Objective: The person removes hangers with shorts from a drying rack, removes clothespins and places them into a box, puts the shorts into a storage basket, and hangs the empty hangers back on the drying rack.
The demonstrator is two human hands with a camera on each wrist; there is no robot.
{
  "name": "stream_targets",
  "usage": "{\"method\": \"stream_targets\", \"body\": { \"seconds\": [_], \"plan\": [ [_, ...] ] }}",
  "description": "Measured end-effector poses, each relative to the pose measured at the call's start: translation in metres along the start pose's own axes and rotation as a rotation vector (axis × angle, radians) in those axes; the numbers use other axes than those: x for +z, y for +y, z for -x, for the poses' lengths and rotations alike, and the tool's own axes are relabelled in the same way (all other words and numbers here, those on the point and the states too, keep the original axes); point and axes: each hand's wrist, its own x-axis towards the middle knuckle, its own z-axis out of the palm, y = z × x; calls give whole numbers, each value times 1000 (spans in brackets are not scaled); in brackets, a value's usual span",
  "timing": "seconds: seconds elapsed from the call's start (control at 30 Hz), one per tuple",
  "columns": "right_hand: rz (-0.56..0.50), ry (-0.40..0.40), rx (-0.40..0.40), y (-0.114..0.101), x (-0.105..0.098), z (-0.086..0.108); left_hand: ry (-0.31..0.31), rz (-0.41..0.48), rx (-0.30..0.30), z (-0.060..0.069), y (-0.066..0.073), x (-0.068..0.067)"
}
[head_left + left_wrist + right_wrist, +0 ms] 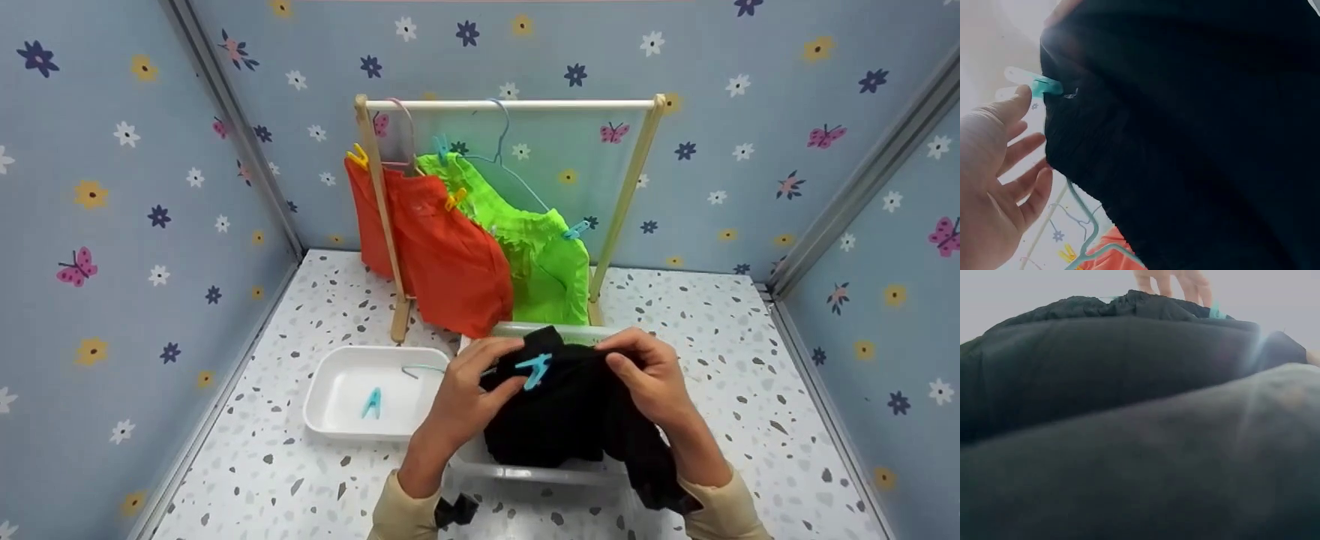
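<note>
A black garment [555, 420] with a gathered edge hangs from the hands above a translucent bin [517, 472]. A light-blue clothespin [535, 370] is clipped on its upper left edge. My left hand [472, 390] has its thumb at the clothespin's handle; its other fingers are loosely extended in the left wrist view. My right hand [652, 375] pinches the garment's upper right edge between thumb and fingers. A pale green hanger [1085, 247] shows below the cloth in the left wrist view; the rest of it is hidden. Cloth fills most of the right wrist view.
A white tray [330, 420] at the left holds another blue clothespin [372, 403]. Behind stands a wooden rack [630, 187] with a white rod. On it hang a red garment [457, 262] with yellow clothespins and a lime-green garment [566, 277] with blue ones.
</note>
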Motion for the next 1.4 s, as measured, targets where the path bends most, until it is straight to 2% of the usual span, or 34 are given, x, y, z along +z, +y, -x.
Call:
{"method": "stream_targets", "body": {
  "seconds": [0.17,0.27,0.4,0.53,0.8,1.17,1.33,1.4],
  "plan": [
    [3,21,-26,0,5,2,24,20,20,2,-4,3],
    [-17,24,-48,0,6,3,34,-1,27,2,-6,4],
    [-35,23,-63,1,7,3,54,-31,94,0,-6,6],
    [-33,31,-61,1,7,4,88,-19,152,-3,-5,8],
    [-32,53,-51,2,6,4,78,5,125,-1,-6,9],
    [-17,55,-28,1,8,9,109,18,224,-3,2,13],
    [-17,59,-27,0,10,7,137,-18,236,-4,3,17],
    [-17,54,-27,0,10,6,145,-25,225,-4,3,17]
  ]
}}
